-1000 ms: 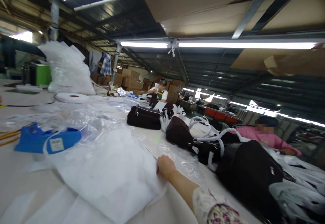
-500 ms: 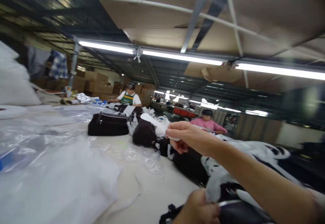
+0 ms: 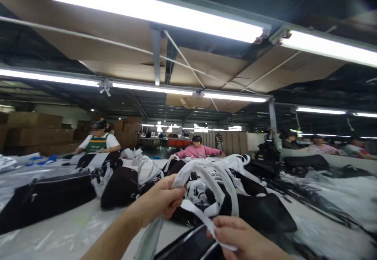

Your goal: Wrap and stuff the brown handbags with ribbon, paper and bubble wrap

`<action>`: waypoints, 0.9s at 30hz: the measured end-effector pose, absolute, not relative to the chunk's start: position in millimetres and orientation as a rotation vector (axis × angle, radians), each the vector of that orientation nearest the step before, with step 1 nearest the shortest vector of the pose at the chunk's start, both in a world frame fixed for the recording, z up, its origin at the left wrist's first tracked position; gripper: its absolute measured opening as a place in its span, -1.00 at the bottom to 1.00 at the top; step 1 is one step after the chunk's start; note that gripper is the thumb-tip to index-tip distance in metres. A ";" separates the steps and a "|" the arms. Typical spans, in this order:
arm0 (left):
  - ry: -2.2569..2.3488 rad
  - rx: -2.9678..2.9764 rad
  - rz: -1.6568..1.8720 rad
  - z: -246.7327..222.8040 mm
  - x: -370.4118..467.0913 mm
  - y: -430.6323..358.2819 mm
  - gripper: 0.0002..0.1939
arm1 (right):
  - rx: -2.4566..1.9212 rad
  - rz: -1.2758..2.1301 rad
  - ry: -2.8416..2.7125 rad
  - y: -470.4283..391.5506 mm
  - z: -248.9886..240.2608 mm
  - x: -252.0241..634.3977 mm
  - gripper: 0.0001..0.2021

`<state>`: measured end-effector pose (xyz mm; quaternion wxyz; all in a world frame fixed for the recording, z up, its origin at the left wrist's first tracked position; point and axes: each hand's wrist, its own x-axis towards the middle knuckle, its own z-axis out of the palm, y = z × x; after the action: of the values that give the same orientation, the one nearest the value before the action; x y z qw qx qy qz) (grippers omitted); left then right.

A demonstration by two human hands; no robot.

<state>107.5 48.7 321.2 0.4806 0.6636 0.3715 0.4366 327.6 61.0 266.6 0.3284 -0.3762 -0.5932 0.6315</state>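
My left hand (image 3: 161, 197) is closed around a white strip (image 3: 203, 165) that loops up and over to the right; part of it hangs below the fist. My right hand (image 3: 238, 234) pinches the end of a narrow white strip (image 3: 200, 215) lower down. Whether both hands hold one and the same strip, I cannot tell. Under the hands lies a shiny black bag (image 3: 191, 246), partly out of the picture. Just behind are more black bags and a tangle of white strips.
A black bag (image 3: 50, 191) and a second black bag (image 3: 119, 187) stand at left on the pale table (image 3: 88, 228). Clear plastic (image 3: 338, 189) spreads at right. Across the table work a person in a green apron (image 3: 97, 144) and a person in pink (image 3: 197, 150).
The view has swung right. My right hand, stretched out forward before, is now back low at the right with a strip end. My left hand has risen from the black bag, gripping white strip.
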 end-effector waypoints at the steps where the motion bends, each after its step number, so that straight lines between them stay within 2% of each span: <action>1: 0.905 1.643 1.012 324.0 109.9 45.1 -0.66 | -0.968 1.644 -1.559 62.9 276.4 321.4 -0.74; 7: 1.071 1.416 0.936 344.4 113.7 48.2 -0.28 | -0.735 1.554 -1.755 74.6 337.2 304.8 -0.78; 11: 0.940 1.319 1.217 356.4 120.7 58.5 -0.43 | -0.691 1.444 -1.873 79.6 352.4 301.3 -0.82; 13: 0.876 1.326 1.346 357.2 128.7 61.1 -0.42 | -0.706 1.279 -1.901 80.5 356.0 299.2 -0.77; 16: 0.833 1.382 1.464 353.6 142.3 61.9 -0.53 | -0.576 1.065 -1.889 77.6 361.1 299.1 -0.67; 19: 0.787 1.424 1.588 349.7 150.8 61.6 -0.58 | -0.307 1.184 -1.901 72.8 364.9 303.8 -0.65; 22: 0.757 1.431 1.769 348.6 150.8 63.2 -0.64 | -0.160 1.328 -1.965 73.6 366.0 306.7 -0.54; 25: 0.753 1.462 1.905 349.0 147.1 64.9 -0.72 | -0.289 1.026 -1.959 79.2 366.3 301.5 -0.75; 27: 0.772 1.536 1.974 348.9 146.1 64.7 -0.79 | -0.388 0.821 -1.931 81.1 368.0 295.6 -0.72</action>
<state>146.1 64.7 348.9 0.2592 0.5668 0.2848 0.7283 295.6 81.1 368.0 0.4829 -0.1591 -0.7925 0.3368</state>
